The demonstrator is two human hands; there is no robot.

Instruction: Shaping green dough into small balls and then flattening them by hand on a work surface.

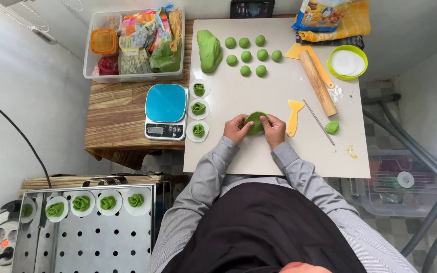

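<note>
Head view: both hands meet over a pale board [279, 156] on the wooden tabletop [112, 116]. The left hand [236, 129] and the right hand [275, 130] have their fingers curled in and closed around the edge of a flat green dough disc [255, 121], thumbs pressing on its near side; the disc sits between the 2 hands, low over the board.

Just right of the right fingers lies a yellow scraper [294, 116], and beyond it a thin metal rod [319, 122] and a small green dough scrap [332, 127]. Farther right and away from the fingers rests a wooden rolling pin [318, 82], with a lime-rimmed bowl [347, 62] past it.

Ahead of the fingers, well apart, sit 8 green dough balls [253, 55] beside a large green dough lump [209, 49].

Left of the left fingers, 3 shaped green pieces [198, 108] stand on white paper rounds in a column, and beside them a blue-topped kitchen scale [165, 111]. Beyond that is a clear plastic tub [135, 45] of packets.

Near the person's left elbow, lower down, a perforated steel tray [97, 237] carries more shaped green pieces on paper rounds along its far edge.
</note>
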